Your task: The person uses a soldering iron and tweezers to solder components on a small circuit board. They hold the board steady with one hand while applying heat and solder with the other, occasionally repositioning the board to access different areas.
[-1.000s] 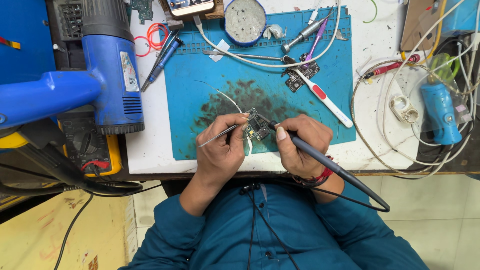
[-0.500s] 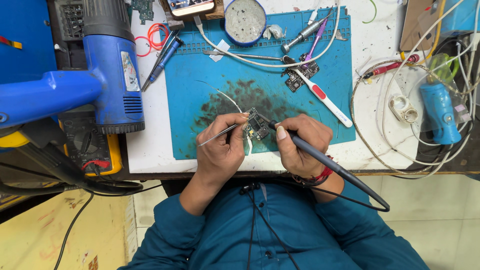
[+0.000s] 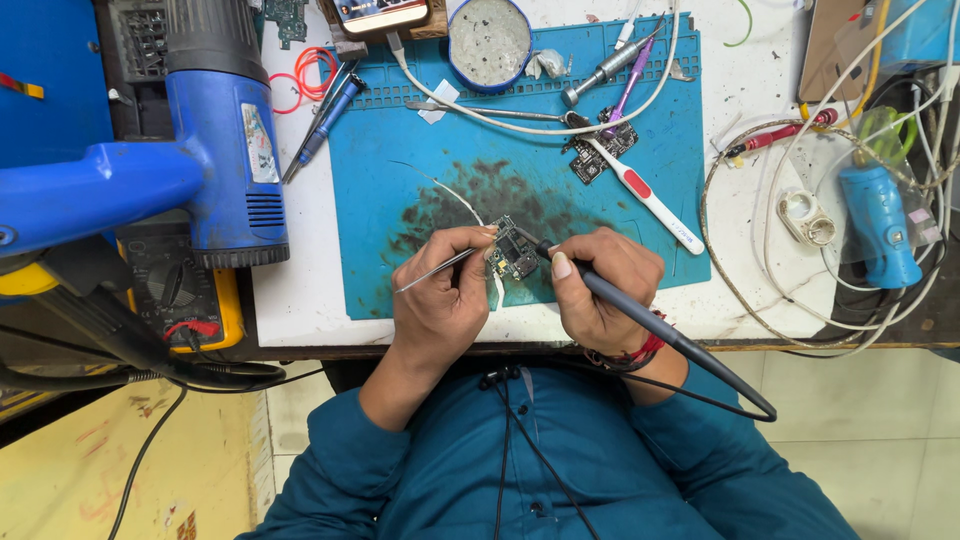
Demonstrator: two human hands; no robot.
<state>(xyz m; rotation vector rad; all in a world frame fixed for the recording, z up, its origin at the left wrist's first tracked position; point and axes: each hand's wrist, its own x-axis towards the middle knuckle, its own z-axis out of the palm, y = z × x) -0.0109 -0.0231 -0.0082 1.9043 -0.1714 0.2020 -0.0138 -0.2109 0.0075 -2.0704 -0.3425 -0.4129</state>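
**Two hands on one small circuit board, blue mat, white bench**

One small circuit board sits at the near edge of the blue work mat, between both hands. Left hand: fingers pinched together on metal tweezers, tips at the board. Right hand: fingers clamped on a dark soldering iron, tip touching the board. Dark scorch stains mark the mat around the board. Farther on the mat: second circuit board, white-and-red toothbrush, round tin. Left of the mat: blue screwdriver, blue heat gun, yellow multimeter. Right: coiled cables on the white table. Pale tiled floor lies below the near edge.
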